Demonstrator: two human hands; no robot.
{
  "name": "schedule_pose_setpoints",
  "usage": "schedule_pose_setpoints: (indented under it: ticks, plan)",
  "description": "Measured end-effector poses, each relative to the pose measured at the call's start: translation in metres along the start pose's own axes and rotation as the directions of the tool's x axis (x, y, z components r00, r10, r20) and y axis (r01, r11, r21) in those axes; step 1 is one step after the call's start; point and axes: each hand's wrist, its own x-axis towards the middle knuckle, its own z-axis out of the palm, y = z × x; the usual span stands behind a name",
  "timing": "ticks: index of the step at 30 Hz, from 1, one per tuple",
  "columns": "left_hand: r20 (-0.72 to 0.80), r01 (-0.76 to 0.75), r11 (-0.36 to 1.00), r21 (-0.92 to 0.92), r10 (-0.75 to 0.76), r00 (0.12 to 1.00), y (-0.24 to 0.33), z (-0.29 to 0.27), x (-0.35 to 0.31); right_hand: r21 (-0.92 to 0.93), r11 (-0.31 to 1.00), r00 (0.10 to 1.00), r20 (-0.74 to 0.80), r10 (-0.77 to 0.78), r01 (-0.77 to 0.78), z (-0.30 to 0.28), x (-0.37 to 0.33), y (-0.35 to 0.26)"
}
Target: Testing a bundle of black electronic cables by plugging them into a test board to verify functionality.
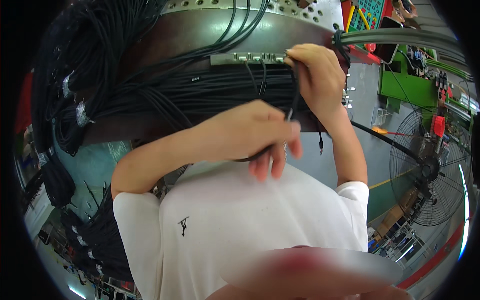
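Observation:
A narrow metal bar fixture with slots lies along the dark worktop; thin black cables are seated in some of its slots. At the fixture's right end my right hand is closed, its thumb and fingertips pinching the end of a black cable. From there the cable hangs down toward my left hand. That hand is loosely curled round the cable, slightly blurred, in front of my white shirt. A piece of black cable shows below its palm. My right fingers hide the cable's tip.
Many black cables lie across the worktop, with tied bundles hanging at the left. A perforated metal plate is at the back. At the right are a grey conduit, green machinery and a caged fan.

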Motion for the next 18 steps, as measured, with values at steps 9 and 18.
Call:
schedule_pose_setpoints:
  ticks: [9, 18]
  plan:
    - [-0.025, -0.096, 0.086, 0.992, 0.858, 0.512, -0.02, -0.026, -0.005, 0.007, 0.98, 0.969, 0.151, 0.194, -0.197, 0.002, -0.02, 0.013]
    - [-0.61, -0.607, 0.75, -0.261, 0.359, 0.706, 0.089, -0.168, 0.065, 0.423, 0.779, 0.872, 0.374, 0.315, -0.462, -0.005, 0.068, 0.088]
